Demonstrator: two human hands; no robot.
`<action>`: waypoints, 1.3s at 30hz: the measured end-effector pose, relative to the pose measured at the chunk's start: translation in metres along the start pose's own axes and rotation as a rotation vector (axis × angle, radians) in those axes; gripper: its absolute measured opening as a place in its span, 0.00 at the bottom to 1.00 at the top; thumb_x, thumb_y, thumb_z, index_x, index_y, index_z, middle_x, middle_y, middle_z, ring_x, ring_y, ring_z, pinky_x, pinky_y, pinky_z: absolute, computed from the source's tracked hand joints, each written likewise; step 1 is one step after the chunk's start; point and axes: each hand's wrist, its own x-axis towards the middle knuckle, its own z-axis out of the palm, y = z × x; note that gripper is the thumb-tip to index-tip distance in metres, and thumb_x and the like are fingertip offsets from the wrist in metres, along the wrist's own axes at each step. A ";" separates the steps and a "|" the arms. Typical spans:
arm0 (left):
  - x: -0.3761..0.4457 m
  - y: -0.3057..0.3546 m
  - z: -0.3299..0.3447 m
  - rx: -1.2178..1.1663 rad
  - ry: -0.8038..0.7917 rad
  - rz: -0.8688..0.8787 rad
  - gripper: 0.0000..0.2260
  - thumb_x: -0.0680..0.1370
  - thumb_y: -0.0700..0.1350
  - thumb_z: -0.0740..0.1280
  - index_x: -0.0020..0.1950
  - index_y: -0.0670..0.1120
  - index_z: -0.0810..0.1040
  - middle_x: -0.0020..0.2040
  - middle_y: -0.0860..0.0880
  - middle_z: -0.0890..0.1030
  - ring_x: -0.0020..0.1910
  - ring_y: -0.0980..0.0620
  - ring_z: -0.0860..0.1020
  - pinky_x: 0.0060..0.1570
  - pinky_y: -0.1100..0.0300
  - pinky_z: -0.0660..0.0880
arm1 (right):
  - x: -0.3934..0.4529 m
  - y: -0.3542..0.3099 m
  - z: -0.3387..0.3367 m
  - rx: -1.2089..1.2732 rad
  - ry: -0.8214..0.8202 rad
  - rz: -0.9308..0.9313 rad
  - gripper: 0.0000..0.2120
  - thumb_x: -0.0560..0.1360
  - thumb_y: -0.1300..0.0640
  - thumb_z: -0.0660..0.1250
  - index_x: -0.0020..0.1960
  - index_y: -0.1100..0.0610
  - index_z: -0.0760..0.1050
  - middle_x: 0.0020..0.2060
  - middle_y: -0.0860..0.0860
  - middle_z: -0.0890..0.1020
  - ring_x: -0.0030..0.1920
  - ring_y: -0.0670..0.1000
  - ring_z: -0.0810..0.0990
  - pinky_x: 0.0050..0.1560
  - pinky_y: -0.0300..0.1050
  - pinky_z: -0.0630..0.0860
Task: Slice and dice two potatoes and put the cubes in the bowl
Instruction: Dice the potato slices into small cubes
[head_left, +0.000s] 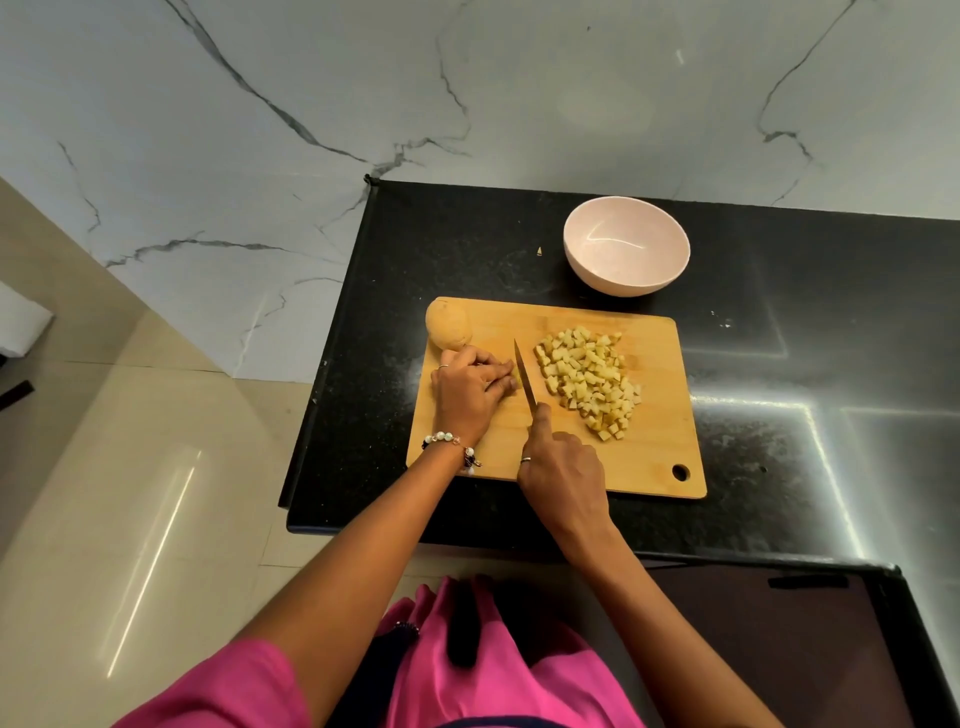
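Bare board (649, 457) lies near the cubes (589, 379); dark counter (779, 338) right of it is open. The bowl (626, 245) blocks the far side, a potato (448, 326) the far-left corner.
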 end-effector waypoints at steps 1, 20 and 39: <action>0.001 -0.001 0.000 0.000 0.002 -0.006 0.10 0.69 0.49 0.73 0.48 0.48 0.85 0.44 0.51 0.80 0.46 0.47 0.73 0.44 0.43 0.74 | 0.001 0.000 -0.002 0.016 0.003 -0.002 0.26 0.78 0.62 0.54 0.75 0.64 0.55 0.43 0.62 0.80 0.41 0.63 0.79 0.33 0.48 0.63; 0.000 0.000 0.002 0.027 0.033 0.013 0.10 0.69 0.49 0.73 0.46 0.46 0.85 0.43 0.50 0.81 0.45 0.44 0.74 0.42 0.46 0.74 | 0.001 -0.009 -0.014 -0.070 -0.078 -0.016 0.27 0.77 0.64 0.52 0.75 0.64 0.51 0.44 0.60 0.79 0.42 0.61 0.78 0.34 0.48 0.63; 0.001 0.005 -0.006 -0.004 -0.058 -0.050 0.10 0.71 0.44 0.73 0.51 0.46 0.84 0.46 0.50 0.78 0.49 0.46 0.72 0.48 0.45 0.73 | -0.017 -0.005 -0.012 -0.020 -0.022 -0.018 0.27 0.77 0.62 0.51 0.76 0.63 0.51 0.45 0.60 0.79 0.41 0.61 0.78 0.34 0.48 0.62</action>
